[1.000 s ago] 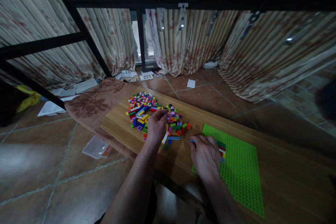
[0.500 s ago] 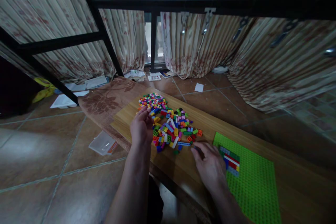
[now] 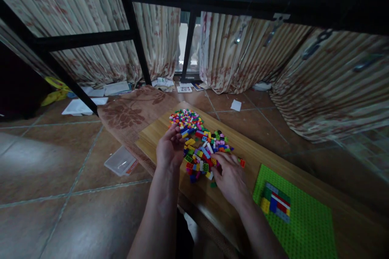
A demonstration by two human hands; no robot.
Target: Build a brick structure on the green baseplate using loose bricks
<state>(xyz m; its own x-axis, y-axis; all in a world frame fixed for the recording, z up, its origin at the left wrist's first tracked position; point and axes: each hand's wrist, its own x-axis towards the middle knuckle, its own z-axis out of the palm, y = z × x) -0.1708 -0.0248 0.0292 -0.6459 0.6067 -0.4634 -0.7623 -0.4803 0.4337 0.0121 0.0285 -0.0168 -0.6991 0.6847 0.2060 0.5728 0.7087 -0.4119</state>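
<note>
A pile of loose toy building bricks (image 3: 197,151) in many colours lies on the wooden board. My right hand (image 3: 229,176) reaches into its right side, thumb and forefinger apart over the bricks; no held brick shows. My left hand (image 3: 170,147) hovers at the pile's left edge, palm turned up and fingers curled in. Whatever those fingers may hold is too small to make out. To the right lies a green studded baseplate (image 3: 306,214). A flat patch of joined bricks (image 3: 278,202), in grey, green, yellow, blue, red and white, sits on its upper left.
Tiny coloured pieces (image 3: 187,118) form a heap behind the brick pile. The wooden board (image 3: 158,125) rests on a brown patterned cloth (image 3: 121,109). A clear plastic tray (image 3: 120,161) is on the tiled floor at left. A black metal frame (image 3: 243,2) crosses before the curtains.
My right hand has moved left and up from the board beside the baseplate into the brick pile. My left hand stays by the pile. The view has shifted slightly.
</note>
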